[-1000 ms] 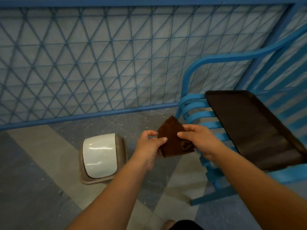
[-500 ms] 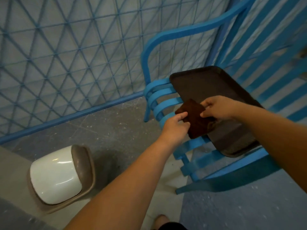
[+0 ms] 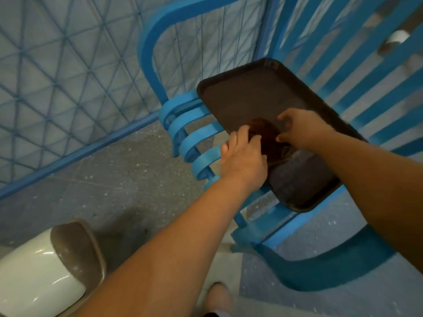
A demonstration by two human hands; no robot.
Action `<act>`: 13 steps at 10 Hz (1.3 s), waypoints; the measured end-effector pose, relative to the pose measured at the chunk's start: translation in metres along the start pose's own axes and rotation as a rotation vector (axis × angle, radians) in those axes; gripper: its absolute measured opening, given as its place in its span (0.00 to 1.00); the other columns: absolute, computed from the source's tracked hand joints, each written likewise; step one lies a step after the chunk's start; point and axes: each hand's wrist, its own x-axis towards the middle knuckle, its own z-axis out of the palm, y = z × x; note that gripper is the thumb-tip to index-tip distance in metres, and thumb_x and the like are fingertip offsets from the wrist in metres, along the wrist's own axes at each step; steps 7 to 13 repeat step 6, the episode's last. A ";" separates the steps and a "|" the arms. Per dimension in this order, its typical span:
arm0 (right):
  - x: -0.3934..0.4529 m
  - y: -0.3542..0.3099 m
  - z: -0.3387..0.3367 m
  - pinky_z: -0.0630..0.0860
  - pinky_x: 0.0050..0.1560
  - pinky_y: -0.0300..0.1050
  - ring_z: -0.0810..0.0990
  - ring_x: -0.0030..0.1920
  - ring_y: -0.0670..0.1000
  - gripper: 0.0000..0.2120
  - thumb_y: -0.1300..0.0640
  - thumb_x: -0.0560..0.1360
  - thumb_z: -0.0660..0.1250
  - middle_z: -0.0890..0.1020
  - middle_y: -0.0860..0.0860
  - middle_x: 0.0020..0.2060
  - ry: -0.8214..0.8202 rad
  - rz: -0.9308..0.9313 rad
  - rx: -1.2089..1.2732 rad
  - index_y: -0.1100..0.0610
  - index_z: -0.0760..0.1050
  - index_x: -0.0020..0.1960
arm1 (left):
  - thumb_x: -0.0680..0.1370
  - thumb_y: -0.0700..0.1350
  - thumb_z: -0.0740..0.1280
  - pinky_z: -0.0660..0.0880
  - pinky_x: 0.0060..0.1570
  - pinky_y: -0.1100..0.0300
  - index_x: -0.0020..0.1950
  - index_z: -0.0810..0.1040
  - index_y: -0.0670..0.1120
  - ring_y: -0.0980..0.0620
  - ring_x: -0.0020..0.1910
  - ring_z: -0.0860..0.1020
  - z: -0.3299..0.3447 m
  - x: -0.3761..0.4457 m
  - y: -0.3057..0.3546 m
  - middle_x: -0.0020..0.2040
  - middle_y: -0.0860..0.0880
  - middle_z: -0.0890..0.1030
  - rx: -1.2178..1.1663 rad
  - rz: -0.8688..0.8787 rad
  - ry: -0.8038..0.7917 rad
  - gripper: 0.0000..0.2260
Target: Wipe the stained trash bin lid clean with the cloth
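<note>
A dark brown cloth (image 3: pixel 266 136) lies low over the dark brown tray (image 3: pixel 249 94) on the blue bench. My left hand (image 3: pixel 243 156) grips the cloth's near left edge. My right hand (image 3: pixel 299 129) pinches its right side with fingertips. The trash bin (image 3: pixel 75 245) stands on the floor at the bottom left, its glossy white lid (image 3: pixel 34 280) facing up, well apart from both hands. The picture is blurred, so I cannot tell whether the cloth touches the tray.
The blue slatted bench (image 3: pixel 196 143) fills the right side, with its curved armrest (image 3: pixel 151 42) at the back. A blue wire-mesh fence (image 3: pixel 64 76) closes off the far side. Speckled grey floor (image 3: pixel 128 179) lies between bench and bin. My shoe (image 3: pixel 217 296) shows at the bottom.
Both hands have carried the cloth away from the bin side to the right and down onto the tray area. The view has swung right, pushing the bin to the bottom left corner.
</note>
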 end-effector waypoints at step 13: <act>0.000 0.006 0.023 0.68 0.63 0.45 0.74 0.61 0.58 0.24 0.60 0.73 0.68 0.73 0.59 0.64 -0.332 -0.244 -0.227 0.57 0.71 0.69 | 0.81 0.58 0.47 0.28 0.68 0.40 0.79 0.49 0.47 0.49 0.78 0.40 0.007 0.006 -0.010 0.80 0.49 0.47 0.302 0.149 -0.360 0.28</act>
